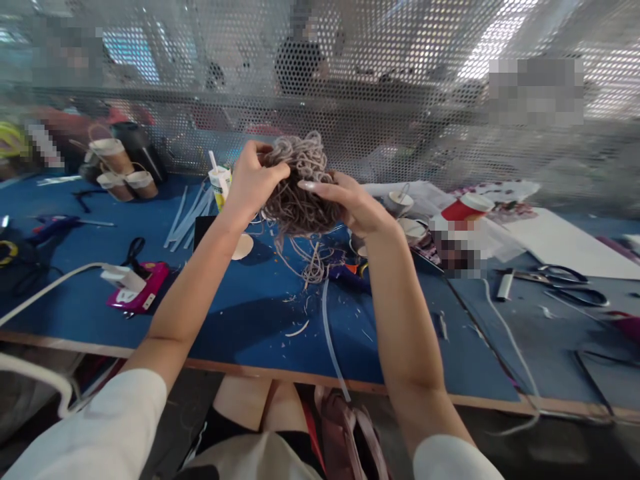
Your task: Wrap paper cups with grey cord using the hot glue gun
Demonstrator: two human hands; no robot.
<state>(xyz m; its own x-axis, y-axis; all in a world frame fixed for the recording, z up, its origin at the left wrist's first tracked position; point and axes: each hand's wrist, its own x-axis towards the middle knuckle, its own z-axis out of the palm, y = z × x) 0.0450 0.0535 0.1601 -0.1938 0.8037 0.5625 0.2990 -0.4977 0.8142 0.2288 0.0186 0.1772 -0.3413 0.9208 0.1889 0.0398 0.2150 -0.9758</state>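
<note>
Both my hands hold up a tangled bundle of grey-brown cord (pixel 305 200) above the middle of the blue table. My left hand (pixel 255 177) grips its upper left side, fingers bent into the strands. On the right side, my right hand (pixel 350 200) wraps round it with the thumb lying across the front. Loose strands hang from the bundle toward a small heap of cord (pixel 314 270) on the table. Beside that heap lies a dark blue glue gun (pixel 350 277), partly behind my right forearm, with a long translucent glue stick (pixel 331 333) running toward the table edge.
A pink power strip (pixel 140 287) with a white plug sits left, near another glue gun (pixel 55 227). Several glue sticks (pixel 190 213), paper cups (pixel 125 177) and a white-yellow bottle (pixel 219 183) stand behind. Scissors (pixel 560 280) and a red cup (pixel 466 210) are right. Perforated metal screen (pixel 350 87) behind.
</note>
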